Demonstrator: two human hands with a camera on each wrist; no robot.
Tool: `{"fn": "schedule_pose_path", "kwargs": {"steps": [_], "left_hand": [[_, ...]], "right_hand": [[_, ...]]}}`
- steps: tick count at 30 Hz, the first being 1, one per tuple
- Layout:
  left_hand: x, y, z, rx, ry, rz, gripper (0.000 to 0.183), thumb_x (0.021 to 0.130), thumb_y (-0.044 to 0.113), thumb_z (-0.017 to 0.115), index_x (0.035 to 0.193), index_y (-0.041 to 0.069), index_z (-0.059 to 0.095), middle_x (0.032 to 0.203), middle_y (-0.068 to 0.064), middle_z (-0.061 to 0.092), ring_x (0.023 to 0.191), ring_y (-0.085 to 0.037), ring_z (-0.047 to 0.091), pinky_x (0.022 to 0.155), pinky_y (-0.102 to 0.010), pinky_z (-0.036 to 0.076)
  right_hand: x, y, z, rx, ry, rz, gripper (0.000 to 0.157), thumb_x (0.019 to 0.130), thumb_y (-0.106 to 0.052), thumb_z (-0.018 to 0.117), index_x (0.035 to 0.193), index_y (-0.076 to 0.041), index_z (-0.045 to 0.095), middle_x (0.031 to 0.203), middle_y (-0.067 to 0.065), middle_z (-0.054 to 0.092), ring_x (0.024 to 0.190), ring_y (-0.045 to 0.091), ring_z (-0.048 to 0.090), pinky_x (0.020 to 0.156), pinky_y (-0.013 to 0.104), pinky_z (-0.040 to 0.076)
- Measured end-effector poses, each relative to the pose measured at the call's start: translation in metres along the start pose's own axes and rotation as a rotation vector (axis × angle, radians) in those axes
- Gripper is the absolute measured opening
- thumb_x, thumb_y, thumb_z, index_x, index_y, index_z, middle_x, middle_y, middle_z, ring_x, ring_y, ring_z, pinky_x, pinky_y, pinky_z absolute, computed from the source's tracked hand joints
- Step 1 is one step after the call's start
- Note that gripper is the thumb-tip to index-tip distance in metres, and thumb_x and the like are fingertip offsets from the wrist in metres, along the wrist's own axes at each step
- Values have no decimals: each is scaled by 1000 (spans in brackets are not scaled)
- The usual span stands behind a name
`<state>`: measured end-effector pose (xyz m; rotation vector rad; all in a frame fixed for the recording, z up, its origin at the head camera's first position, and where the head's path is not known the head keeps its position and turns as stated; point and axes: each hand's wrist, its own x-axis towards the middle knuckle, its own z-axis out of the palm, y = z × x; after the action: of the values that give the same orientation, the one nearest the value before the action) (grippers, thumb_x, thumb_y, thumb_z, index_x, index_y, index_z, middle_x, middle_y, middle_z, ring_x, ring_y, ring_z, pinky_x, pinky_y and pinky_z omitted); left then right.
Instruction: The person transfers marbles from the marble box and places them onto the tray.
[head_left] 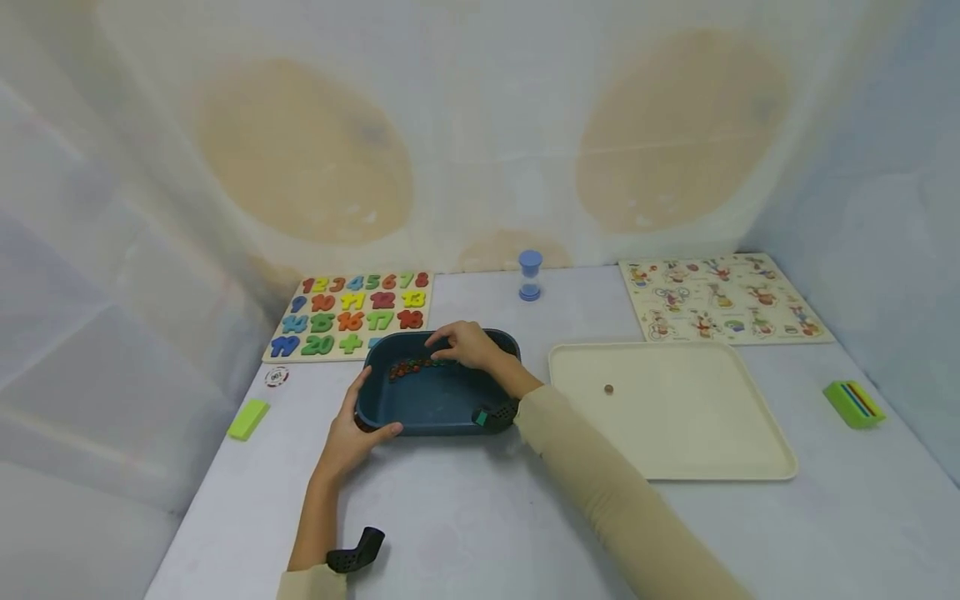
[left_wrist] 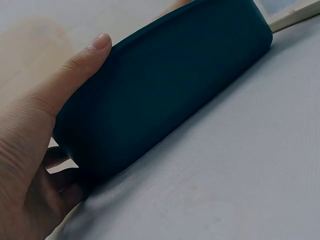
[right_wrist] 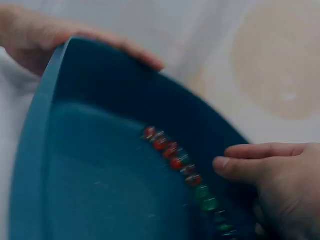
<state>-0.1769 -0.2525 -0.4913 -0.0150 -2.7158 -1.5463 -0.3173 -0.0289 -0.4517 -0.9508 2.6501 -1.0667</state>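
While the left hand (head_left: 351, 435) gripped a dark-blue oblong plastic basin (head_left: 431, 408), the right hand (head_left: 467, 345), fingertips apart, overhung glossy red and green beads (head_left: 406, 367).

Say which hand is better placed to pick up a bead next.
Likely the right hand: it is over the tub, near the beads, while the left hand holds the tub's left end.
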Motion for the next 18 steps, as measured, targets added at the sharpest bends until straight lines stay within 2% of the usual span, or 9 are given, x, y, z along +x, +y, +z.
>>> {"fn": "schedule_pose_path", "kwargs": {"steps": [4,7,11,18], "left_hand": [[-1,2,-2,-1,-5,5,93,71,32,75,138,47,12,149,-2,16,133,-36,18,98,-62,22],[0,3,-2,-2,-7,10,93,72,32,75,138,48,12,149,-1,16,133,-36,18,98,-62,22],[0,3,-2,-8,-5,5,93,71,32,75,138,47,13,149,-1,16,133,-35,18,98,-61,22],[-1,2,-1,-6,6,-5,92,71,32,75,138,47,14,149,-1,17,133,-35,17,99,-61,21]], "right_hand": [[1,-1,8,-57,-17,20,28,81,-26,66,107,-18,67,51,3,47,44,10,31,46,22,27],[1,-2,9,-128,-25,28,28,80,-27,67,107,-20,67,74,3,65,52,7,40,53,21,33],[1,0,12,-195,-54,45,27,80,-27,67,106,-21,67,106,-5,65,69,4,52,65,21,40],[3,0,17,-252,-86,88,22,82,-28,65,103,-21,67,104,-5,64,84,9,59,73,26,46]]}}
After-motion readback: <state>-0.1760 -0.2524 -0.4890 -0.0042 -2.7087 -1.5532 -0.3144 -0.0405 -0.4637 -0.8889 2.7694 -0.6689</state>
